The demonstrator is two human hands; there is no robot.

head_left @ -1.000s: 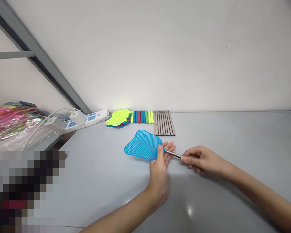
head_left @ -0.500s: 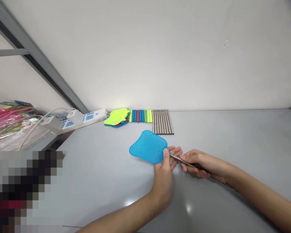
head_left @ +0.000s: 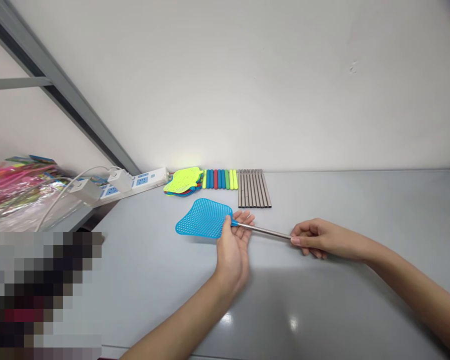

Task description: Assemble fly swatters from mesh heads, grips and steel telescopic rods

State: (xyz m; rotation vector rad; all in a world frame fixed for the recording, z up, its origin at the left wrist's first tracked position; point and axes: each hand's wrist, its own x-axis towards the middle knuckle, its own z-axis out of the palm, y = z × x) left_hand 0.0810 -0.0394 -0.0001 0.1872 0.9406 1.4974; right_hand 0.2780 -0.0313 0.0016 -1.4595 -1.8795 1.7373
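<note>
A blue fly swatter with a perforated head is held above the table, its head pointing left. My left hand grips it at the neck, thumb on top and the other fingers spread beneath. From the neck a thin metal rod runs right to my right hand. There the thumb and fingers pinch the rod's far end, whose tip they hide. Behind the swatter lie a row of metal tubes, several coloured handle grips and a stack of swatter heads with a yellow one on top.
A white power strip with plugged-in chargers and a cable lies at the left. Beyond it are plastic-wrapped colourful items. The grey table meets a white wall at the back.
My left hand has moved left and slightly away from me with the swatter head. My right hand now pinches the rod's far end, with more bare rod showing between the hands.
</note>
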